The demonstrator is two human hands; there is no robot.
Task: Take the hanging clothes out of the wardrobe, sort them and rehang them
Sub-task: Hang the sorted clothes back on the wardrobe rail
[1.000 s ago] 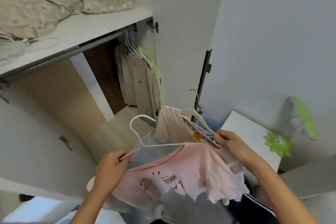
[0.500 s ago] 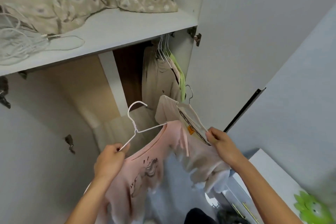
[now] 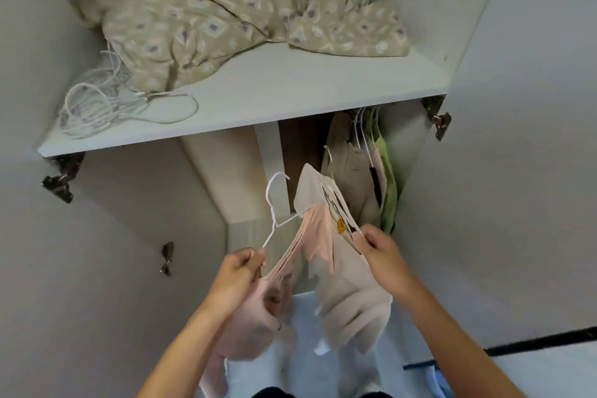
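White wardrobe shelf [image 3: 290,87]: a crumpled beige patterned quilt [image 3: 245,3] lies at its back, a heap of white wire hangers [image 3: 106,106] at its left front.

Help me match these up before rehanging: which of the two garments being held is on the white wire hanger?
The pink top, gripped by the left hand at the white wire hanger. The beige garment in the right hand is paler.

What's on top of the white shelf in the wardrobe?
On the white shelf lies a crumpled beige patterned cloth, and beside it a pile of white wire hangers. Whatever sits behind or under the cloth is covered.
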